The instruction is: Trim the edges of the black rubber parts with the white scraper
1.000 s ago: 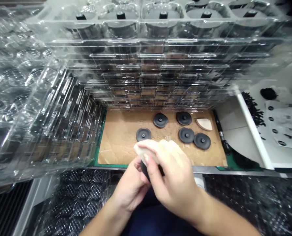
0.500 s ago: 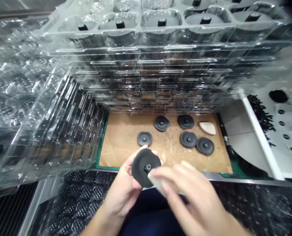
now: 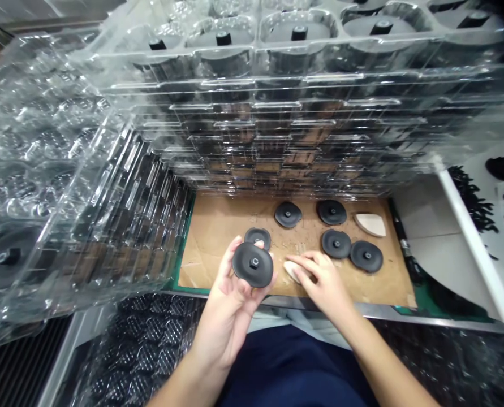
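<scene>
My left hand [image 3: 230, 299] is closed round the edge of a black, rounded disc [image 3: 252, 274], its short central stem facing up. Low over the cardboard, my right hand [image 3: 322, 280] pinches a small white pad [image 3: 292, 271] between thumb and fingers. Whether the pad touches the cardboard, I cannot tell. Behind the held disc lies another black disc [image 3: 258, 236], partly covered by it. Several more like it rest farther back and right, among them one disc [image 3: 366, 257] near my right hand. A second cream-white pad [image 3: 369, 224], pointed at one end, lies at the back right.
Cardboard [image 3: 218, 226] covers the work surface. Tall stacked clear plastic trays [image 3: 277, 113] rise behind it, with black discs in the top one. More clear trays [image 3: 128, 192] stand at left. On the right are a white-edged partition [image 3: 476, 237] and small black parts [image 3: 472, 195].
My right hand, with the white pad, has moved away from the disc and down toward the cardboard. My left hand still holds the disc, now tilted differently. The camera view has shifted slightly.
</scene>
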{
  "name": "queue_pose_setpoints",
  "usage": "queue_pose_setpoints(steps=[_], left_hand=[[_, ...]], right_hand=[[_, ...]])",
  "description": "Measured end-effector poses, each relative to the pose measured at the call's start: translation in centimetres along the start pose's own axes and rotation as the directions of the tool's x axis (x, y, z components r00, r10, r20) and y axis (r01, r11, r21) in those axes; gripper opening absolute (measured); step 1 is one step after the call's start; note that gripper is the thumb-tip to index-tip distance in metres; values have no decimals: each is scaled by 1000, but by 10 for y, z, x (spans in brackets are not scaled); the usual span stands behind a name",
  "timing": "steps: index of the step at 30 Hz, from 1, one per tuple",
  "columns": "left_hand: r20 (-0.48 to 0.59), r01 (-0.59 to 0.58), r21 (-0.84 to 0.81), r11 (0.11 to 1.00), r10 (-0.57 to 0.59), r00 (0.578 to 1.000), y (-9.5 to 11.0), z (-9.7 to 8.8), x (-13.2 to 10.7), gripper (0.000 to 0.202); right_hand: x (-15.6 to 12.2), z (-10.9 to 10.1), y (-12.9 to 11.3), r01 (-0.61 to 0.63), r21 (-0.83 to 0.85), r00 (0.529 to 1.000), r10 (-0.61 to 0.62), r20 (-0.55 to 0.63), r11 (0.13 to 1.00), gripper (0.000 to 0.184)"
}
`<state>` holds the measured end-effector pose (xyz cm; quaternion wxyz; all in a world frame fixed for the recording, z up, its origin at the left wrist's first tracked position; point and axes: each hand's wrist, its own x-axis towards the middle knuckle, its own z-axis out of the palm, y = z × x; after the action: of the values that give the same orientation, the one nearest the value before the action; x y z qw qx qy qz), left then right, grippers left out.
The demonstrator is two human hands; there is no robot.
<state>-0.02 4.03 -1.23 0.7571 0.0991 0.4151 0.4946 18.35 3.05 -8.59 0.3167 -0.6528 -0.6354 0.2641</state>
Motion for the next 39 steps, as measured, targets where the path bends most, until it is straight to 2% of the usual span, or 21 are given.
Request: queue_pose_setpoints(steps=[3, 6, 9, 12, 14, 17, 20, 23, 28, 31, 35, 39], left_hand=[[-33, -17, -10, 1000, 16, 999, 1, -2, 3, 61], [-49, -37, -50, 998, 35, 998, 1, -2, 6, 59], [-82, -59, -81, 995, 52, 995, 1, 1, 6, 54], [-118, -62, -75, 995, 52, 992, 1, 2, 4, 53], [-133, -63, -67, 996, 54, 990, 1, 2, 3, 55], [-113, -84, -85, 993, 74, 991, -1, 3, 2, 54], [-78, -84, -120, 989, 75, 994, -3, 5, -1, 50], [-63, -62, -125, 990, 55, 996, -4, 6, -6, 44], [-26, -128, -111, 986, 126, 992, -5, 10, -13, 46], [10, -102, -126, 987, 104, 994, -6, 12, -14, 46], [-23, -147, -100, 984, 145, 989, -6, 13, -14, 51], [-14, -140, -98, 985, 139, 990, -5, 12, -15, 48]], right_hand=[[-22, 20, 9, -32, -81, 996, 24, -91, 996, 27], [-35, 30, 9, -33, -108, 991, 18, -133, 994, 27], [-33, 31, 14, 0, -101, 991, -13, -136, 995, 17], [-24, 23, 14, 41, -67, 990, -50, -133, 997, 14], [-17, 11, 2, 62, -26, 989, -65, -136, 998, 15], [-10, -9, -38, 106, 61, 984, -96, -151, 992, 19], [-6, -24, -82, 248, 77, 957, -232, -173, 966, 21], [-6, -30, -105, 393, 64, 916, -385, -113, 917, 22], [-11, -32, -104, 374, -13, 914, -371, -162, 927, 22], [-13, -33, -103, 435, 38, 897, -429, -111, 900, 23], [-12, -35, -102, 382, -23, 909, -380, -171, 924, 23], [-10, -34, -103, 463, 41, 879, -452, -154, 885, 24]])
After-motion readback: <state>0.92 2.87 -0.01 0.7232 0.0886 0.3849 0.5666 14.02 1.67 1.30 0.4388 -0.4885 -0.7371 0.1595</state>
